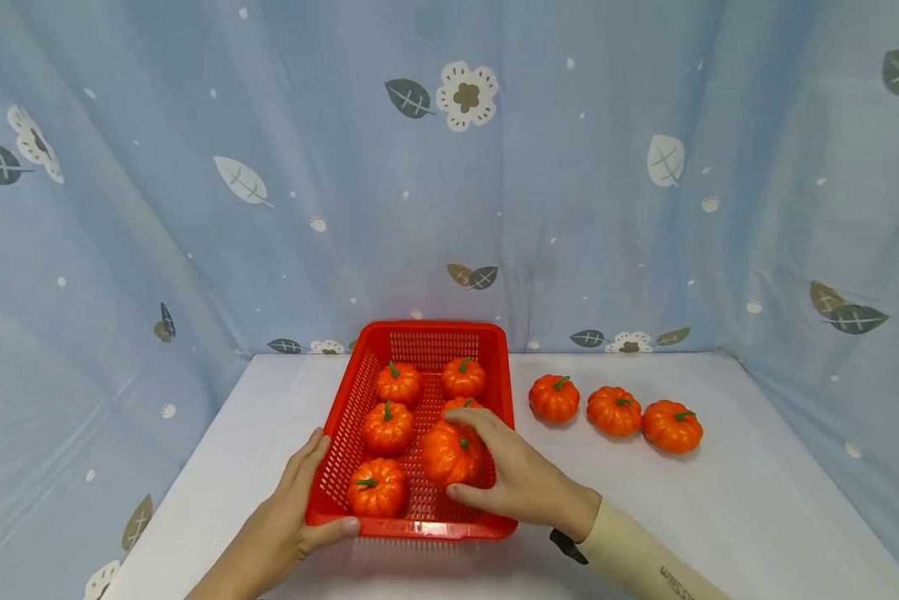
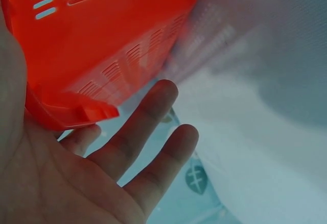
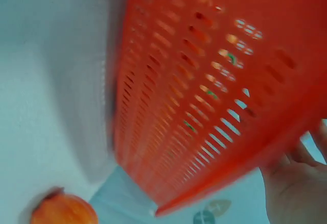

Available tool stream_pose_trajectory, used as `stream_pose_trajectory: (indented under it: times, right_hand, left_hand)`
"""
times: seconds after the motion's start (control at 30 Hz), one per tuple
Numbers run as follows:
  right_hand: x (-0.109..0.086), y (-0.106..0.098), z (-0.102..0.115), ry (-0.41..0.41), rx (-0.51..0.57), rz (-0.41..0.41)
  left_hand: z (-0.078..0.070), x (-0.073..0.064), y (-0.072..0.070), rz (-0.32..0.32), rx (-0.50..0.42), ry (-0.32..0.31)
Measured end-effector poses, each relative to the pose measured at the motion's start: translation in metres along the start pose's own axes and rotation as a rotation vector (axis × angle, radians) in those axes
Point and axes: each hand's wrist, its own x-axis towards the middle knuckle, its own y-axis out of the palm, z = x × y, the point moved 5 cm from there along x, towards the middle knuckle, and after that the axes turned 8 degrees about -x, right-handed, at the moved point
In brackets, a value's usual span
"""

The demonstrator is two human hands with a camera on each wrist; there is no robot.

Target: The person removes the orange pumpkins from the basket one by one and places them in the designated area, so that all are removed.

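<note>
In the head view a small orange toy pumpkin (image 1: 449, 454) with a green stem is held by my right hand (image 1: 503, 467), fingers over its far side and thumb at its near side. It is over the right part of a red perforated plastic basket (image 1: 412, 528). My left hand (image 1: 292, 508) rests against the basket's near left corner, thumb on the front rim and fingers straight along the outer left side. Inside stand a front-left pumpkin (image 1: 377, 488), a middle-left pumpkin (image 1: 388, 428), two at the back, and one partly hidden behind the held one.
Right of the basket, a row of three toy pumpkins holds a left one (image 1: 554, 398), a middle one (image 1: 613, 412) and a right one (image 1: 672, 427). A white table (image 1: 726, 517) lies beneath, with a blue patterned curtain (image 1: 569, 167) around its back and sides.
</note>
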Motion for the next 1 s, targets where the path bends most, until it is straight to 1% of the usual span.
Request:
stream_pose_trajectory:
  times: [0.13,0.23,0.3,0.43,0.5,0.6,0.83,1.0]
  right_hand:
    - [-0.012,-0.015,0.005,-0.001,0.006,-0.091]
    - [-0.026,-0.033,0.001,0.019,-0.012,-0.177]
    - [-0.036,-0.045,-0.006,0.048,-0.039,-0.231]
    - [-0.057,-0.068,-0.027,0.138,-0.083,-0.313]
    - [-0.066,-0.079,-0.038,0.178,-0.13,-0.348]
    - [-0.081,-0.094,-0.053,0.224,-0.197,-0.391]
    - [-0.108,-0.133,-0.078,0.3,-0.262,-0.468]
    - [-0.128,-0.157,-0.096,0.345,-0.323,-0.494]
  left_hand:
    - [0.002,0.001,0.001,0.01,-0.013,-0.013]
    - [0.004,0.001,0.002,0.02,-0.025,-0.019]
    - [0.004,0.001,0.002,0.021,-0.03,-0.021]
    - [0.003,0.001,0.002,0.016,-0.035,-0.013]
    - [0.003,0.002,0.002,0.011,-0.033,-0.007]
    - [0.003,0.001,0.003,0.007,-0.03,-0.007]
    - [0.004,-0.001,0.002,-0.01,-0.014,-0.005]
    - [0.003,0.0,0.002,-0.001,-0.025,-0.021]
